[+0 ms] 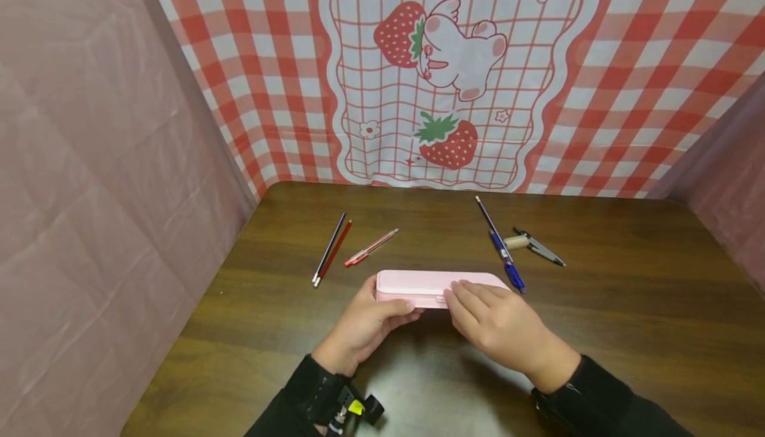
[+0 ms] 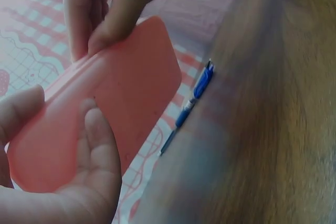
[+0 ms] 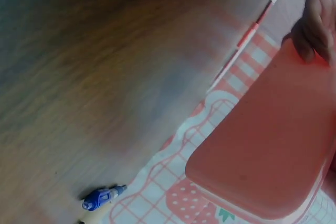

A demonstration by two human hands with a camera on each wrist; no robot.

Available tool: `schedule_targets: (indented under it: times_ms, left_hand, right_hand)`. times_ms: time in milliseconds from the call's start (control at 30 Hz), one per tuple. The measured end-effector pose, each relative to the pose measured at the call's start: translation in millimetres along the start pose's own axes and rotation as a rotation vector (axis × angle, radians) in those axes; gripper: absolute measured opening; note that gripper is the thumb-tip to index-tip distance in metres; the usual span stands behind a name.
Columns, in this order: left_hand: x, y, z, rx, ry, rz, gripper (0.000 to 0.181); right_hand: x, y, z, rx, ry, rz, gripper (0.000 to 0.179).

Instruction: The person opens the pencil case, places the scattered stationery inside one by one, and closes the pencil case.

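A closed pink pencil case (image 1: 412,282) is held above the front middle of the table, its long side facing me. My left hand (image 1: 364,324) grips its left end, thumb along the front edge and fingers underneath. At the right part of the front, my right hand (image 1: 499,324) pinches the edge by the clasp, with its fingers over the lid. The left wrist view shows the smooth underside of the pencil case (image 2: 139,82), with the right thumb pressed near the seam. In the right wrist view the left fingers partly show at the far end.
Two pencils (image 1: 335,254) and a red pen (image 1: 372,248) lie on the wooden table (image 1: 251,304), left of the case. To the right are a blue pen (image 1: 507,261), another pencil (image 1: 484,214), a beige eraser (image 1: 516,242) and a grey V-shaped tool (image 1: 540,248). A checked cloth hangs behind.
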State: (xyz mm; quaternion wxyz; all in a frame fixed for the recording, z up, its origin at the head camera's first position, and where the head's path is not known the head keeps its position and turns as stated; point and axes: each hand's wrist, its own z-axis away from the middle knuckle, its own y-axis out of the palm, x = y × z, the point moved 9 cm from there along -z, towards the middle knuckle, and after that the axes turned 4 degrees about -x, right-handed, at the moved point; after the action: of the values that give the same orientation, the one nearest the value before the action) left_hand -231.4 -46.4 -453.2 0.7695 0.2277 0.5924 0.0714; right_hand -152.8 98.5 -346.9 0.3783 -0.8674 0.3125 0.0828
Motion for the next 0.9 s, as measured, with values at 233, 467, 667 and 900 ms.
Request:
schedule_targets:
  times_ms: [233,467,667,900]
  left_hand:
    - [-1.4,0.9,-1.2,-0.008,0.009,0.008,0.064]
    - [-3.8,-0.4,-2.1,0.017,0.023,0.040,0.067]
    - [-6.0,-1.9,-0.8,0.055,0.029,0.036,0.077]
    - [-9.5,0.1,1.6,0.086,0.022,0.030,0.080]
  right_hand:
    - [-8,-5,-0.8,-0.084,0.071,-0.029,0.033]
    - [-47,5,20.9,0.045,0.434,-0.166,0.038]
    - [-83,18,71.0,0.143,0.914,-0.450,0.067]
    - [-84,30,101.5,0.084,1.117,-0.782,0.064]
